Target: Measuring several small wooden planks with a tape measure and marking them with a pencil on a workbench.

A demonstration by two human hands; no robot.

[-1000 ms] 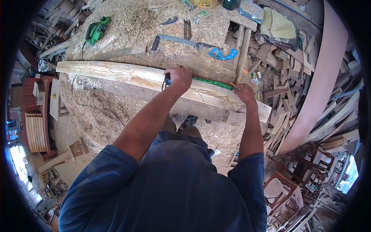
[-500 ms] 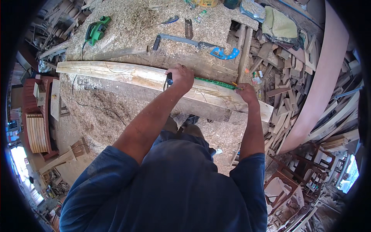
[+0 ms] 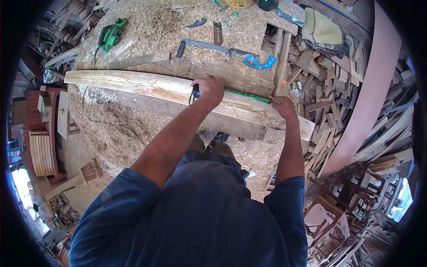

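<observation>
Hold green tape blade point(image 3: 249, 95) flat and taut along far side of pale plank point(image 3: 149, 85); read from straight above, pencil tip close against blade. Your right hand point(image 3: 284, 108), nearer plank's right end, has fingers closed on pencil point(image 3: 270, 97); cannot tell whether they pinch blade too. Your left hand point(image 3: 209, 90), around mid-plank, is wrapped over dark tape case point(image 3: 196, 94). Blade runs between both hands; plank lies beneath them, extending past each. Beyond plank's far edge: blue-handled saw point(image 3: 258, 62), apart from both grips; farther, leftward, green power planer point(image 3: 111, 36).
</observation>
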